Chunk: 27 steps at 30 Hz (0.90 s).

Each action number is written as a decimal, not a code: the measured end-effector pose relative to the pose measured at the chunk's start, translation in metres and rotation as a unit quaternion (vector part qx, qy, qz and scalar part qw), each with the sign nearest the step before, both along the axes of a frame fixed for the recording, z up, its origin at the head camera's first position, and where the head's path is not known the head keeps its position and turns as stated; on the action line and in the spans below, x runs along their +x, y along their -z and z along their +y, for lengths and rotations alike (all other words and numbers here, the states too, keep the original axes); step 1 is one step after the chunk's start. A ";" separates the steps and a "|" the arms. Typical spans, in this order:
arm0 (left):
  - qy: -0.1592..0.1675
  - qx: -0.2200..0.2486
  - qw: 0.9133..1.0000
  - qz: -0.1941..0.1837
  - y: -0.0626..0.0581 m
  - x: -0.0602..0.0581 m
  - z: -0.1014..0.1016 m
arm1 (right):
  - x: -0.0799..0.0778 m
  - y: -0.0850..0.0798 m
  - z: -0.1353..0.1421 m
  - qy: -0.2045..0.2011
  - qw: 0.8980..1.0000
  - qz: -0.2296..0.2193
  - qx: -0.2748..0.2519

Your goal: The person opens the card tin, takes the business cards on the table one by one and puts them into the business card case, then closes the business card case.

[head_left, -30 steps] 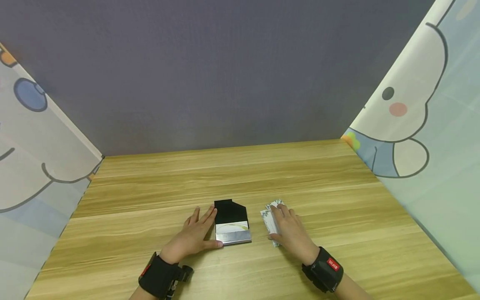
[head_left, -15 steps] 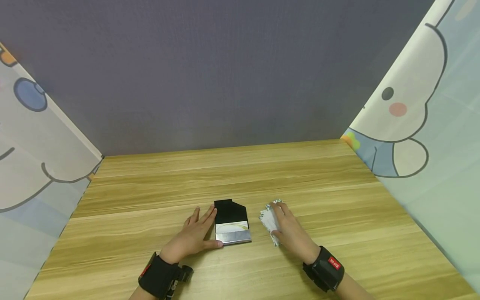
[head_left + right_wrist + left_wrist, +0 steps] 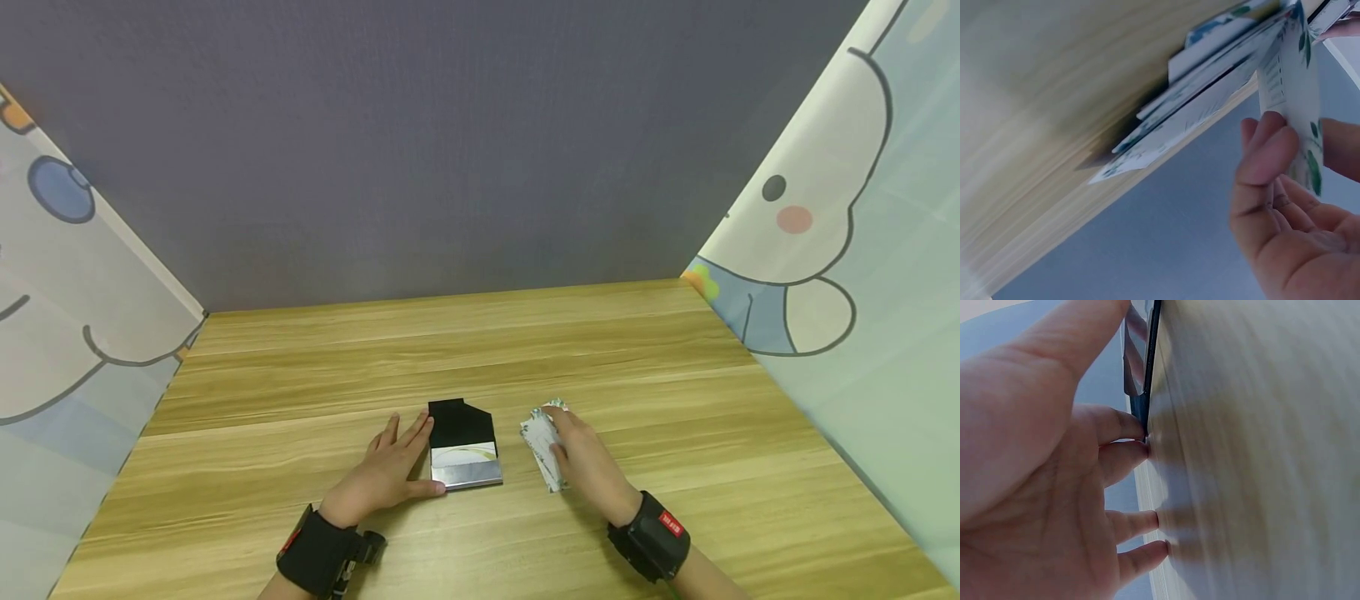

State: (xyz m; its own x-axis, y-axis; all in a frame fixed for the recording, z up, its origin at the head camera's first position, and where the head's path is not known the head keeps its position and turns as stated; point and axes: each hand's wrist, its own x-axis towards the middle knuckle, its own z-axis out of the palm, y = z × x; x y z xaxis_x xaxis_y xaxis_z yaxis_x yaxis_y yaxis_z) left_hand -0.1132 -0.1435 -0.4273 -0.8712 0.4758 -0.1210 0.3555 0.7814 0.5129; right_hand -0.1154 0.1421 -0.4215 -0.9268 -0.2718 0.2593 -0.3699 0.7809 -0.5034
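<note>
A metal card case (image 3: 468, 476) lies opened out on the wooden table, with a black inner part (image 3: 461, 423) and a white card (image 3: 459, 455) showing. My left hand (image 3: 381, 478) rests at its left edge, fingers spread and nearly straight, thumb at the lower left corner. To the right is a loose, fanned pile of white cards with green leaf print (image 3: 537, 443). My right hand (image 3: 592, 468) pinches one leaf-printed card (image 3: 1270, 75) between thumb and fingers, as the right wrist view shows. That card is tilted up from the pile (image 3: 1172, 119).
A dark grey wall (image 3: 450, 167) stands behind the table (image 3: 450, 358). Panels with cartoon prints flank it on the left (image 3: 97, 275) and right (image 3: 810, 208). Black straps (image 3: 648, 537) sit on both wrists.
My right fingers have drawn in over the cards, and the thumb has moved up and right along them. The pile fanned out, then shows narrower. My left hand and the case stay put.
</note>
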 end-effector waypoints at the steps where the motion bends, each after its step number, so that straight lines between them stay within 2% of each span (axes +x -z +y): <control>1: 0.000 -0.001 1.000 0.000 0.000 0.000 0.000 | 0.000 -0.001 0.000 0.002 1.000 -0.001 -0.002; 7: 0.000 0.001 1.000 -0.002 -0.001 0.001 0.000 | -0.001 -0.002 0.000 0.010 1.000 0.001 -0.007; 27: 0.002 -0.001 1.000 0.003 0.000 0.001 0.000 | -0.010 -0.006 -0.008 -0.005 0.999 0.027 -0.020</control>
